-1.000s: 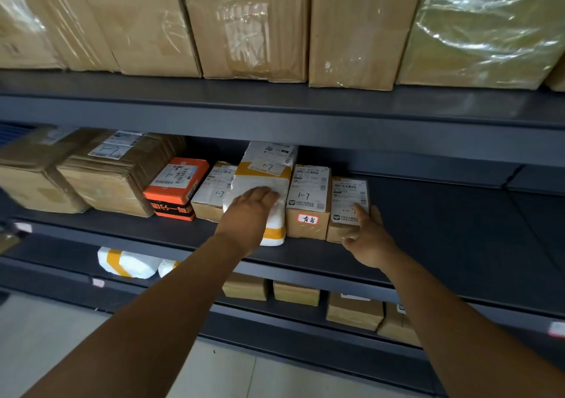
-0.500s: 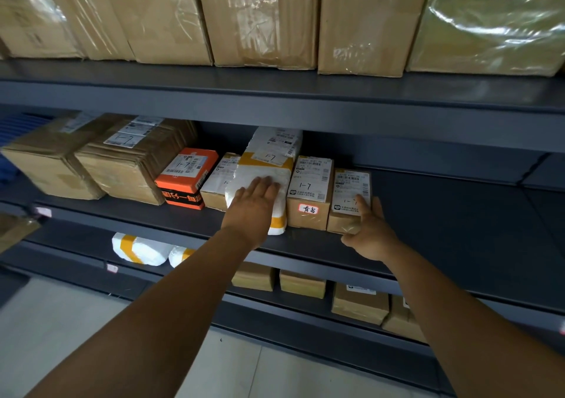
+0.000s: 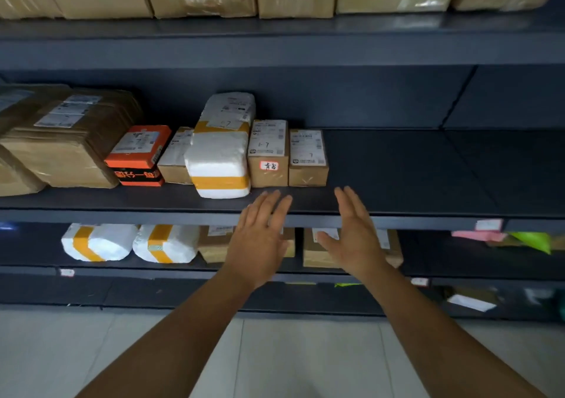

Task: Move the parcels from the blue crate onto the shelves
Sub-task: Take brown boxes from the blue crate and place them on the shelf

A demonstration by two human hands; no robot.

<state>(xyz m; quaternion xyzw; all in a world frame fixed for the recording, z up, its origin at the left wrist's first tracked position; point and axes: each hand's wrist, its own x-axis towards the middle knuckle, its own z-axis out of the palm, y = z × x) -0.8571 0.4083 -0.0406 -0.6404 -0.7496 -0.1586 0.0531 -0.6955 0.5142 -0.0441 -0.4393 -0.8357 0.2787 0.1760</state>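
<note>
Both hands are hovering at centre frame, in front of the edge of the middle shelf (image 3: 428, 208), touching nothing. The left hand (image 3: 260, 244) is spread flat, fingers straight, holding nothing; the right hand (image 3: 354, 238) is likewise flat with thumb out, holding nothing. On the middle shelf, just above the hands, a row of parcels is sitting side by side: an orange box (image 3: 139, 156), a small brown box (image 3: 177, 160), a white padded parcel with yellow tape (image 3: 218, 159), a brown box with a red-bordered label (image 3: 268, 156), and a second labelled brown box (image 3: 308, 159) at the row's right end. Larger taped cartons (image 3: 61, 140) are occupying the middle left. The blue crate is lying outside the frame.
</note>
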